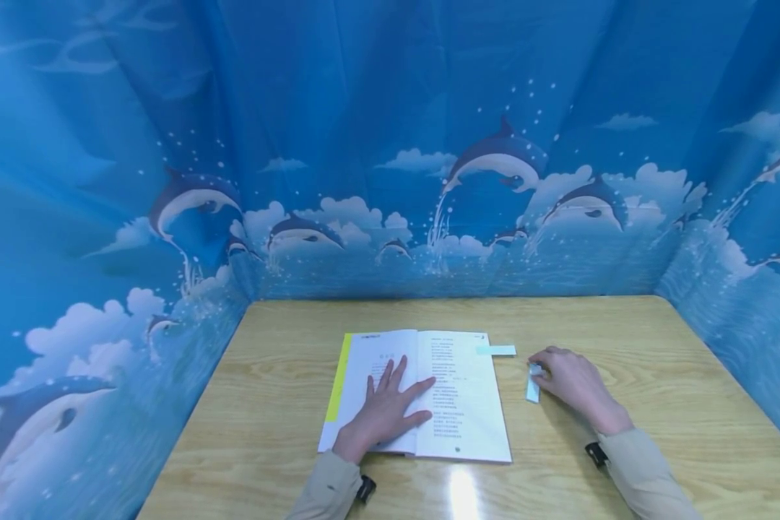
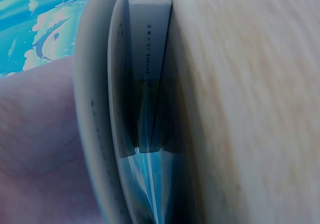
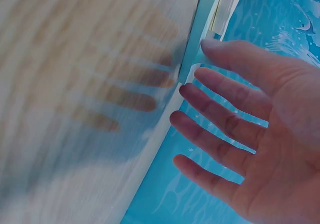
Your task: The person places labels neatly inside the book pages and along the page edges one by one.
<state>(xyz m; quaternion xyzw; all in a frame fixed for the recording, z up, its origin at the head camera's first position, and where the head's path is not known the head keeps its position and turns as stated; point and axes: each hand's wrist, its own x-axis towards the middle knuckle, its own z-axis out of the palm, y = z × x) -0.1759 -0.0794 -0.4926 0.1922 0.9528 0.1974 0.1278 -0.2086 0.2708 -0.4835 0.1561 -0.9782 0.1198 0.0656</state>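
Observation:
An open book [image 1: 464, 404] with printed pages lies on the table. My left hand [image 1: 386, 412] rests flat across it with fingers spread, over the left page and the inner part of the right page. A pale blue sticky note [image 1: 502, 350] sticks out from the upper right edge of the right page. To the right of the book, a narrow light blue sticky note pad [image 1: 532, 390] lies on the table. My right hand [image 1: 572, 379] pinches its far end between thumb and index finger. In the right wrist view the other fingers [image 3: 215, 144] extend loosely beside the pad.
The wooden table [image 1: 656, 375] extends around the book on all sides. A blue curtain [image 1: 377, 144] with dolphins hangs behind the table and at both sides. A yellow strip [image 1: 338, 379] runs along the book's left edge. Dark straps [image 1: 596, 455] show at both wrists.

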